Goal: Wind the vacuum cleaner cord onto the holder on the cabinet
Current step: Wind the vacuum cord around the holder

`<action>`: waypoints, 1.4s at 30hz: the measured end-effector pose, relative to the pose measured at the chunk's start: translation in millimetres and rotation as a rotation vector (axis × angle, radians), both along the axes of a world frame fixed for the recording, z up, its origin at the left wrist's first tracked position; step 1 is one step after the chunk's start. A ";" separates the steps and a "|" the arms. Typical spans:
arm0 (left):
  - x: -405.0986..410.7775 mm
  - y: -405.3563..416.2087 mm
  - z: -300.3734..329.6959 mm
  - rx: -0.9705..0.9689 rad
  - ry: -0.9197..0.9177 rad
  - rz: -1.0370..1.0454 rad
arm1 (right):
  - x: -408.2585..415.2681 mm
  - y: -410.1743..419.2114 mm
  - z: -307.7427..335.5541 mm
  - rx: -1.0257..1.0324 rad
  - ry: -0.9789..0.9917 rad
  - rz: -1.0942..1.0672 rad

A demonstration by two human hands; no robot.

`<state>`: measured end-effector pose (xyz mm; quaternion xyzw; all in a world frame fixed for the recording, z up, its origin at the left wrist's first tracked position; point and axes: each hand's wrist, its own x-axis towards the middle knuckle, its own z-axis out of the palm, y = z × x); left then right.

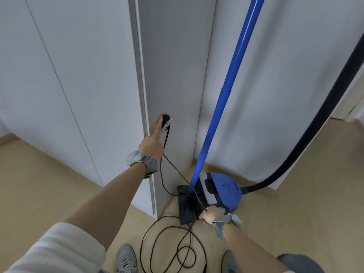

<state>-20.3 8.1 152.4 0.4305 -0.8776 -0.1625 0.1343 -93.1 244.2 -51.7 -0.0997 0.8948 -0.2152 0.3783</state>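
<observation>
Slack cord: the black cord [173, 251] lies in loose overlapping loops on the wooden floor [59, 194], nearest the viewer, between two grey shoes [126, 259] and below the right hand's fingers.
Right hand: the right hand [208, 214] grips the cord low down, fingers curled round it, just in front of the black floor nozzle [185, 207].
Cord axis: from those curled fingers the cord runs up and to the left in a taut slanting line toward the left hand; a second strand hangs in a slack curve from the holder down to the floor beside the nozzle.
Vacuum cleaner: the blue vacuum cleaner [226, 190] sits on the floor just beyond the right fingers, its blue tube [232, 75] rising steeply, its dark hose [315, 134] arching off to the right.
Left hand: the left hand [151, 146] reaches to the cabinet side, forefinger straight and pressing on the coil, the other fingers folded under.
Holder: the white holder [167, 123] on the grey cabinet [177, 66] side carries a few black turns of cord at the left fingertip.
</observation>
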 end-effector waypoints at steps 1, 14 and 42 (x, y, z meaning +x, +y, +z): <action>0.8 -1.9 -1.1 -0.006 0.004 -0.009 | -2.4 -5.6 2.5 0.028 0.017 0.084; 11.6 -14.3 -13.7 -0.018 0.111 -0.158 | -0.3 -122.0 125.3 -0.866 -0.668 0.111; 20.5 -20.6 19.6 -0.230 0.052 -0.174 | -130.3 -245.0 258.2 -0.775 -0.277 -0.097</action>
